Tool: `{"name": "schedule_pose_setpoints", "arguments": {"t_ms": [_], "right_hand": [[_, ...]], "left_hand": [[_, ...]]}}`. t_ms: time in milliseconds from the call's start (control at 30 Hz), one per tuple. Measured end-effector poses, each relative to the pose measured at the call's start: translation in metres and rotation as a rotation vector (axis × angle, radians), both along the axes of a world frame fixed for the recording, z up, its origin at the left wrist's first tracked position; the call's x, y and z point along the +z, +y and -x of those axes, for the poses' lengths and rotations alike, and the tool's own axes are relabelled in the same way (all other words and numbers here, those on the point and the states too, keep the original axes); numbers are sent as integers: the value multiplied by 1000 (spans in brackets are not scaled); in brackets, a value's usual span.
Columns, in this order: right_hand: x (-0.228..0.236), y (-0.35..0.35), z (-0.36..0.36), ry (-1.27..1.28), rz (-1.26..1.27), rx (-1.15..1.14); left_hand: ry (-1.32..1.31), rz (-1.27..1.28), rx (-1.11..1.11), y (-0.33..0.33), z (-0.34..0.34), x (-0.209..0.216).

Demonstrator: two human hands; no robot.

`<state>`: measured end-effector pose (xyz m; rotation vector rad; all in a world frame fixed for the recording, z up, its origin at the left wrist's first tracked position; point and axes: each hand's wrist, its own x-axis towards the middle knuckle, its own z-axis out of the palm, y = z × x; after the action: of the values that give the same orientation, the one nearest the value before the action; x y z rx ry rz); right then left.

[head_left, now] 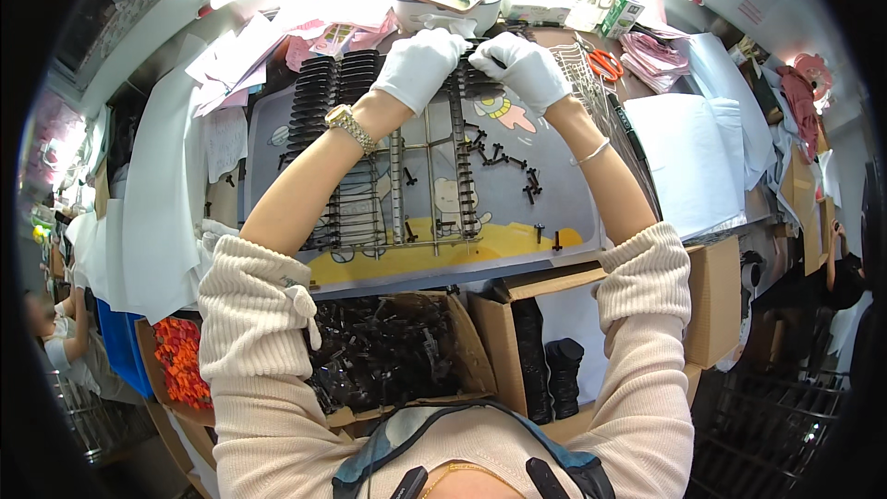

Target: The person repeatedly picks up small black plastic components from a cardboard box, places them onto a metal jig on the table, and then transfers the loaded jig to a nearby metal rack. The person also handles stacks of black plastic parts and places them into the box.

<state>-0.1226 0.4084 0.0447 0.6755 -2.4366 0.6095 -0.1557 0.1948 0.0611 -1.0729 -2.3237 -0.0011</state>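
A metal wire rack (427,144) lies on a grey printed mat (554,180), with rows of flat black plastic pieces (309,106) along its left rods. At the rack's far end my left hand (420,69), in a white glove, has its fingers pinched together; what they hold is hidden. Close beside it, my gloved right hand (524,69) is curled closed, and a bit of something dark shows at its fingers. More black pieces line the rod just below both hands. Small black T-shaped parts (495,153) lie scattered to the right of the rack.
Near the mat's front edge stand a cardboard box of black parts (383,351) and another with stacked black pieces (563,374). Orange-handled scissors (605,64), pink bundles (654,60) and white sheets (688,152) lie right. A box of orange pieces (180,360) sits lower left.
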Motion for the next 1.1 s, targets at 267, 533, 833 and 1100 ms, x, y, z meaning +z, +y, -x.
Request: {"name": "schedule_pose_setpoints", "arguments": {"t_ms": [267, 533, 833, 1100], "right_hand": [[18, 9, 42, -216, -163, -19], [50, -16, 40, -142, -686, -81], [13, -13, 33, -435, -135, 48], [55, -29, -6, -921, -270, 281]], "left_hand": [[-406, -9, -61, -14, 57, -14], [-110, 326, -62, -1, 61, -30], [-946, -107, -143, -19, 38, -8], [-886, 325, -171, 0, 11, 15]]}}
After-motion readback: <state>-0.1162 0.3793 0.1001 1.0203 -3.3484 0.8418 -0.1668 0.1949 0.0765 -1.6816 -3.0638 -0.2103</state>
